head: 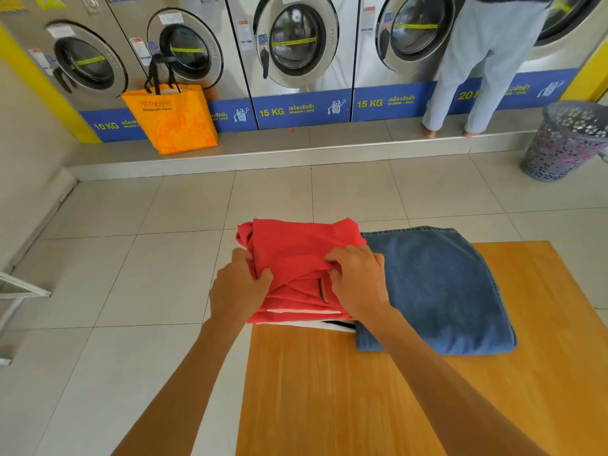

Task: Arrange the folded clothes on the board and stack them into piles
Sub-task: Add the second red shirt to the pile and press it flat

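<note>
A folded red shirt (296, 255) lies on top of a small pile at the far left corner of the wooden board (329, 390). White and dark fabric edges (335, 325) peek out beneath it. My left hand (241, 289) grips the shirt's left side. My right hand (357, 281) pinches a fold of the shirt near its middle right. Folded blue jeans (437, 287) lie flat on the board, touching the red pile's right side.
An orange bag (171, 120) stands on the raised step before a row of washing machines (296, 44). A person in light trousers (477, 67) stands at the right machine. A grey laundry basket (566, 139) sits on the tiled floor at far right.
</note>
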Tool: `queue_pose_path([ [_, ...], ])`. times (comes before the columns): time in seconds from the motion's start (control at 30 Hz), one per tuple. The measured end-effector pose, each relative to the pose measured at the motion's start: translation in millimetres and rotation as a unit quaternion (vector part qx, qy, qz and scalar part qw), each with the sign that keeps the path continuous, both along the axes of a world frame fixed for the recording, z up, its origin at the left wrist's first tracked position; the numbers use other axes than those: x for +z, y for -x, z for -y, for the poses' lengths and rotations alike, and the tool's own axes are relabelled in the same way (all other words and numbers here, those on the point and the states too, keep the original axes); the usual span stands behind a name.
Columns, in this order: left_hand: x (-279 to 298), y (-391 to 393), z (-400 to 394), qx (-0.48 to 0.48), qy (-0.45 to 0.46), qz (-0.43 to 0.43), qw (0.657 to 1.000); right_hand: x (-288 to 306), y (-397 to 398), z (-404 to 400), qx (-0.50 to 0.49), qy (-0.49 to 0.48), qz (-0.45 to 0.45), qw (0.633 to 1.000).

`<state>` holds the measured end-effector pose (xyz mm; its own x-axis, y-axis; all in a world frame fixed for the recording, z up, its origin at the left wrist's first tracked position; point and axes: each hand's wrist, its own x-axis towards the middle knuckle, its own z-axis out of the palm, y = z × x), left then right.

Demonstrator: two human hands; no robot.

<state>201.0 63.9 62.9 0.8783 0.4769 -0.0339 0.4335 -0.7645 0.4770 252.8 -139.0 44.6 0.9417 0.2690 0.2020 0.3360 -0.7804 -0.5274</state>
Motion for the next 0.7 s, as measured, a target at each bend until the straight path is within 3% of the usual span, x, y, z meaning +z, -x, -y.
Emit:
queue_pose_path([
  [0.1,5.8,2.3,-9.7,0.022,0.038,0.015,0.999,8.1,6.1,5.4,0.017,-0.013,0.076,0.997],
  [0.17,12.0,3.9,-17.3,0.068,0.114,0.041,0.99,8.6,10.9,13.9,0.045,0.016,0.084,0.995],
  [0.23,14.9,8.1,-22.5,0.101,0.201,0.042,0.973,4.1,15.7,20.5,0.077,0.069,0.023,0.994],
  [0.3,12.9,14.7,-22.9,0.079,0.218,-0.013,0.973,3.6,16.8,25.2,0.107,0.088,-0.058,0.989],
  [0.37,9.3,19.4,-19.9,0.06,0.17,-0.056,0.982,11.3,11.8,27.7,0.139,0.09,-0.12,0.979],
  [0.43,9.8,18.8,-15.6,0.051,0.085,-0.009,0.995,22.1,4.8,23.9,0.159,0.052,-0.167,0.972],
  [0.53,21.5,4.1,6.0,0.007,0.009,0.124,0.992,26.3,-12.6,1.5,0.12,-0.039,-0.086,0.988],
  [0.6,27.5,-16.4,28.2,-0.07,-0.03,0.182,0.98,20.0,-26.0,-21.5,0.087,-0.042,-0.015,0.995],
  [0.7,7.3,-47.9,45.5,-0.161,-0.07,0.117,0.977,0.3,-38.0,-43.1,0.065,0.048,-0.026,0.996],
])
